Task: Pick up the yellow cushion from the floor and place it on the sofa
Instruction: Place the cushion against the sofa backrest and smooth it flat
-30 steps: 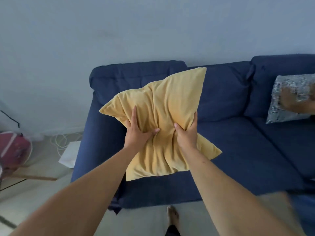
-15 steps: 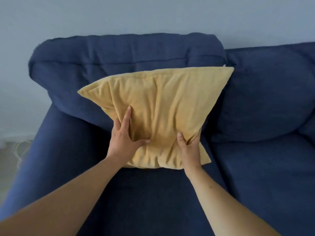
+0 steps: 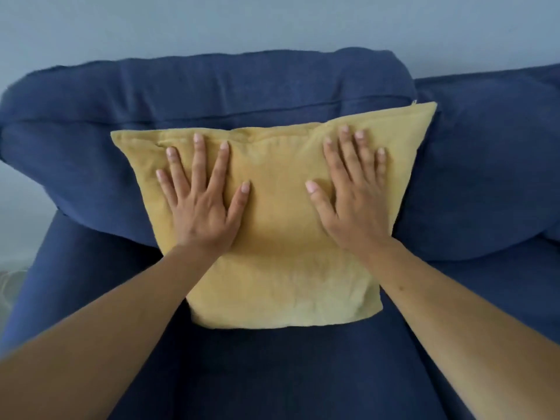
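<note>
The yellow cushion [image 3: 281, 237] sits in the middle of the frame, propped on the seat of the blue sofa [image 3: 91, 298] and leaning against its back cushion [image 3: 212, 92]. It looks soft, light and limp, the sort of thing best taken by its edges or corners. The left hand [image 3: 203, 207] and the right hand [image 3: 354, 204] lie flat on its face, fingers spread, palms pressing, gripping nothing, both arms stretched forward.

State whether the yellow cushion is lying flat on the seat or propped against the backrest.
Propped. The yellow cushion leans on the sofa backrest, bottom edge on the seat; left hand and right hand press it, open.
</note>
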